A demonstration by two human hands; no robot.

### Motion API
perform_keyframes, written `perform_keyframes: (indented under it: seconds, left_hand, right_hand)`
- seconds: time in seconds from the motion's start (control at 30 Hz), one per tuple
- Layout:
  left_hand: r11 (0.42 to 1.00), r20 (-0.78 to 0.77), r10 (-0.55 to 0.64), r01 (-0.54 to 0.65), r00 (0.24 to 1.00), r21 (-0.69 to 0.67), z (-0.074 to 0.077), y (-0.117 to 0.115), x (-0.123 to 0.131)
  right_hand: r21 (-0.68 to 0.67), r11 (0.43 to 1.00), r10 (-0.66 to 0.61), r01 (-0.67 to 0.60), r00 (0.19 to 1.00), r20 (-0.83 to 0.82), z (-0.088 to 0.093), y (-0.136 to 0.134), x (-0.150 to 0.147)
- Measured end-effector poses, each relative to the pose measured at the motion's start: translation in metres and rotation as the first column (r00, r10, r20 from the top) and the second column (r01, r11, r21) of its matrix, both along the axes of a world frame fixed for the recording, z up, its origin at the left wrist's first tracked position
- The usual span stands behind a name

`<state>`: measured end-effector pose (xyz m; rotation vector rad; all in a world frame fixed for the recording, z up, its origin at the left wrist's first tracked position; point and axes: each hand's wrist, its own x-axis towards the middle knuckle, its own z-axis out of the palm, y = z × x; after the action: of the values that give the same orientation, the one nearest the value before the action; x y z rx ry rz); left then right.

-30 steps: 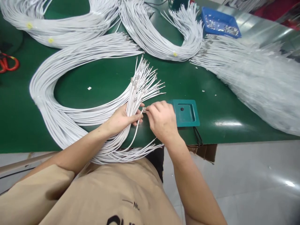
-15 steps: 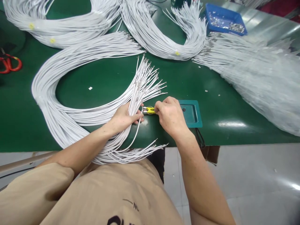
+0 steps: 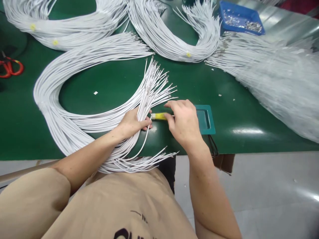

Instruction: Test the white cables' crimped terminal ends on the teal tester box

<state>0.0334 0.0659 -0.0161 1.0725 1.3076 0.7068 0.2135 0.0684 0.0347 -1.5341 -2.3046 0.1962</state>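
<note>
My left hand (image 3: 133,123) lies closed on a curved bundle of white wires (image 3: 74,122) on the green table, pinching one wire end at the fingertips. My right hand (image 3: 183,121) is beside it, thumb and fingers pinched on a small yellow sleeve (image 3: 159,116) that meets that wire end. The wires' metal-tipped ends (image 3: 159,83) fan out just beyond both hands. A teal block (image 3: 208,119) with a shallow recess sits under the back of my right hand.
More white wire bundles (image 3: 171,39) with yellow ties lie across the far table. A blue tray (image 3: 240,21) of metal terminals is at the far right, a large loose wire heap (image 3: 274,76) below it. Red-handled scissors (image 3: 11,68) lie at the left edge.
My right hand drew back from the left hand, which uncovered the yellow sleeve on the wire end; its fingers have spread a little. The left hand stayed on the bundle.
</note>
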Motion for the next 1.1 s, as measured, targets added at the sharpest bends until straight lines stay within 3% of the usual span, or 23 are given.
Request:
perform_keyframes:
  seconds: [0.1, 0.2, 0.4, 0.57, 0.73, 0.8, 0.87, 0.9, 0.97, 1.1]
  left_hand:
    - [1.000, 0.016, 0.010, -0.009, 1.000, -0.026, 0.004, 0.001, -0.002]
    - [1.000, -0.043, 0.029, -0.028, 0.999, 0.014, 0.008, 0.000, -0.007]
    - [0.999, 0.101, 0.003, -0.006, 0.995, 0.033, 0.013, -0.006, -0.015]
    - [0.998, 0.151, -0.050, 0.042, 0.987, 0.056, 0.017, -0.011, -0.018]
    - [0.997, 0.116, 0.010, -0.019, 0.993, 0.072, 0.020, -0.016, -0.024]
    - [0.995, 0.091, 0.009, -0.018, 0.996, 0.099, 0.021, -0.019, -0.026]
    - [0.991, 0.087, -0.002, -0.010, 0.996, 0.131, 0.022, -0.022, -0.026]
    - [0.989, 0.087, -0.006, -0.007, 0.996, 0.148, 0.024, -0.023, -0.025]
    - [0.984, 0.061, -0.011, 0.000, 0.998, 0.178, 0.028, -0.027, -0.023]
    - [0.978, -0.024, -0.014, 0.018, 1.000, 0.206, 0.036, -0.033, -0.020]
  right_hand:
    - [0.032, 0.997, -0.064, 0.069, 0.990, -0.125, 0.002, -0.019, -0.014]
    - [0.038, 0.999, 0.013, -0.007, 0.987, -0.158, -0.005, -0.046, -0.034]
    - [-0.024, 0.965, 0.261, -0.261, 0.965, 0.014, -0.022, -0.086, -0.064]
    - [-0.059, 0.964, 0.266, -0.261, 0.955, 0.133, -0.029, -0.102, -0.072]
    - [-0.284, 0.929, 0.281, -0.238, 0.952, 0.122, -0.018, -0.114, -0.067]
    - [-0.370, 0.907, 0.236, -0.202, 0.970, 0.050, -0.008, -0.107, -0.059]
    - [-0.380, 0.925, -0.017, -0.003, 0.999, -0.050, 0.002, -0.089, -0.050]
    - [-0.355, 0.930, -0.160, 0.091, 0.973, -0.168, 0.006, -0.079, -0.046]
    - [-0.360, 0.918, -0.323, 0.165, 0.838, -0.440, 0.009, -0.058, -0.039]
    - [-0.475, 0.880, -0.406, 0.000, 0.521, -0.751, 0.001, -0.036, -0.040]
